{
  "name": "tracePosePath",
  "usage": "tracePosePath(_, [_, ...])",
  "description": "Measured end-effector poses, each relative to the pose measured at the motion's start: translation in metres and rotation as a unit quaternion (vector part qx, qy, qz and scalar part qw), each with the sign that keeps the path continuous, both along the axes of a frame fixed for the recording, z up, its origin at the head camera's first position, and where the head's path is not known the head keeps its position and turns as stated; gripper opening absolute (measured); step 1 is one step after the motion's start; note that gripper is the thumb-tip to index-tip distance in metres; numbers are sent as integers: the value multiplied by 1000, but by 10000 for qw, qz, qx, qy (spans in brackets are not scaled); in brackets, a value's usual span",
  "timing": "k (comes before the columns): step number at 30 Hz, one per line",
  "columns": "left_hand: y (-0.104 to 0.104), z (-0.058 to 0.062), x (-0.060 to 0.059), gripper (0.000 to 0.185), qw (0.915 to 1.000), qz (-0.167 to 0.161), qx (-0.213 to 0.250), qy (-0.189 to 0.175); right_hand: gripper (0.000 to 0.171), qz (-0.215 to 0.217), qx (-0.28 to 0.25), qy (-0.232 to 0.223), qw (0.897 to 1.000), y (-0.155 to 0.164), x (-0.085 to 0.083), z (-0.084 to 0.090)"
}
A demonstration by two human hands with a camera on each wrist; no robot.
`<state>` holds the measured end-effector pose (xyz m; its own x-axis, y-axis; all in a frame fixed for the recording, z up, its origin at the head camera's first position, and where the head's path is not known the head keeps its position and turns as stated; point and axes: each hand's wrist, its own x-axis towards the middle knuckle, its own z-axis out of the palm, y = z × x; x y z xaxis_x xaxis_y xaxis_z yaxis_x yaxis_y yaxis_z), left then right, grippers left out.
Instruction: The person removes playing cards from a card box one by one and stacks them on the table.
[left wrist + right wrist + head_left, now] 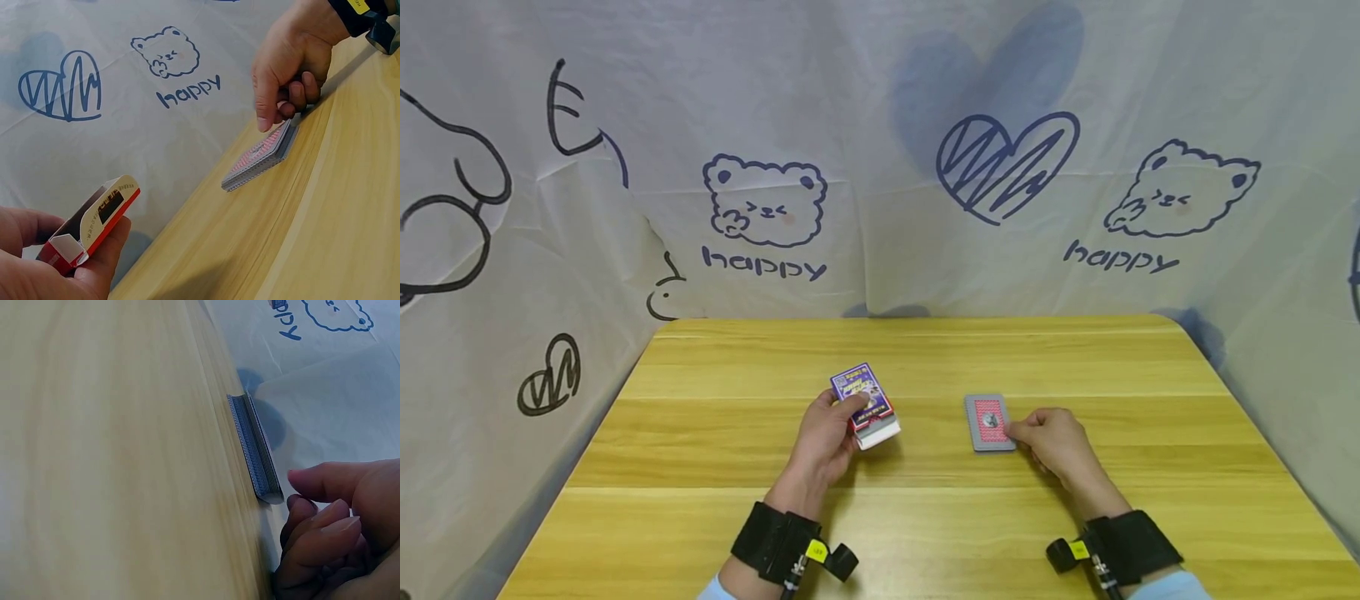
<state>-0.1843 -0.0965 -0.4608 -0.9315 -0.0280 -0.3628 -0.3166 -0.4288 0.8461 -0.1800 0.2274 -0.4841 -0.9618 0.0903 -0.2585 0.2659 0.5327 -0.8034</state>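
My left hand [823,433] holds a purple, red and white playing-card box [860,390], thumb across its printed face. In the left wrist view the end of the card box [94,222] is open, its flaps sticking out. A deck of playing cards [989,423] with red-and-grey backs lies stacked on the table. Beside the deck's right edge is my right hand [1060,442], fingers loosely curled. The right wrist view shows a small gap between its thumb and the deck [255,450].
The wooden table [715,367] carries the deck near its middle. White cloth [880,250] with drawn bears and hearts hangs behind the table and along its sides. Each wrist wears a black strap [775,542] with a small camera.
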Motion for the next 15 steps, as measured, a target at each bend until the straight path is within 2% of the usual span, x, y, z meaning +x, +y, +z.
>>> tracePosePath(3, [1, 0, 0, 48, 10000, -47, 10, -2, 28, -57, 136, 190, 9997, -1, 2, 3])
tracePosePath(8, [4, 0, 2, 49, 9996, -216, 164, 19, 27, -64, 86, 906, 9958, -20, 12, 17])
tracePosePath(11, [6, 1, 4, 49, 9993, -310, 225, -31, 26, 62, -399, 1102, 9931, -40, 18, 25])
tracePosePath(15, [10, 0, 6, 49, 9992, -392, 110, -55, 27, 314, -1066, 1087, 9878, -68, 24, 32])
